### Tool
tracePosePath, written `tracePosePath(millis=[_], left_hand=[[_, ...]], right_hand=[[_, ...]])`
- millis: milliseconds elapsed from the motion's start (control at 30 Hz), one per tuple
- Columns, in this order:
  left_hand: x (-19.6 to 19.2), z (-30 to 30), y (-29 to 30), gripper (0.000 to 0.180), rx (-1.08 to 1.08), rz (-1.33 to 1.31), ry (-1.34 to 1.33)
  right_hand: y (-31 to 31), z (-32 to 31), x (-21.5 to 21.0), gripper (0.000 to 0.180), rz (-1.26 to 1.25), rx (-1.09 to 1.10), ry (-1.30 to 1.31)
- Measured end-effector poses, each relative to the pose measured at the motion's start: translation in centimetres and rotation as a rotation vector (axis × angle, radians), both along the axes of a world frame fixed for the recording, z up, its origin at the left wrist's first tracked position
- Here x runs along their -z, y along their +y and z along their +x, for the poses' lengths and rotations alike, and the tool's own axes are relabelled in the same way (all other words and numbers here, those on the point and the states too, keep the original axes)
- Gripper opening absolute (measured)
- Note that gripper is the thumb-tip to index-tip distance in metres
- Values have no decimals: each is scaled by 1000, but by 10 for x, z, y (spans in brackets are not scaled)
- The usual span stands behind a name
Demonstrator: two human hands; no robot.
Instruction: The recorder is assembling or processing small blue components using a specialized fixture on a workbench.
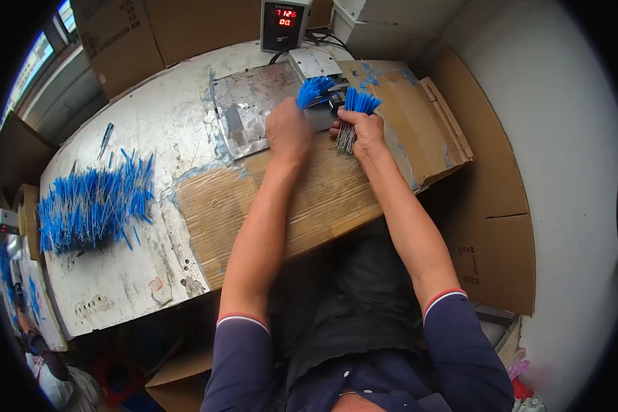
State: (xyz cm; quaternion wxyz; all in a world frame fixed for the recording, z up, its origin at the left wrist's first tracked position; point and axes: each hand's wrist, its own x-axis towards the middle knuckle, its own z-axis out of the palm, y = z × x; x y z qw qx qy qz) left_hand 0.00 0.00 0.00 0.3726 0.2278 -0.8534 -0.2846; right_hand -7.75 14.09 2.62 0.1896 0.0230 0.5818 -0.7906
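My right hand (365, 132) is closed around a bunch of thin blue-ended wires (361, 101), blue ends up and bare silvery ends hanging below the fingers. My left hand (288, 129), smeared by motion, is to its left, with its fingers closed on another bunch of blue-ended wires (314, 90) pointing up and right. Its fingertips are partly hidden. Both hands are just in front of a small metal-topped machine (314, 63) with a dark part between the two bunches.
A large pile of blue-ended wires (93, 206) lies on the white worn table (151, 254) at left, with a pen-like tool (106, 139) behind it. A display box (282, 26) with red digits stands at the back. Cardboard (275, 213) covers the front edge. Another person's arm (25, 323) shows far left.
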Motion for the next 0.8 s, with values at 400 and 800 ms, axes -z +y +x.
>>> tracePosePath(millis=[400, 800], left_hand=[[3, 0, -5, 17, 14, 2, -45], [7, -1, -4, 17, 31, -72, -21]], right_hand=[[10, -1, -2, 13, -26, -67, -46], [6, 10, -8, 8, 209, -156, 156]])
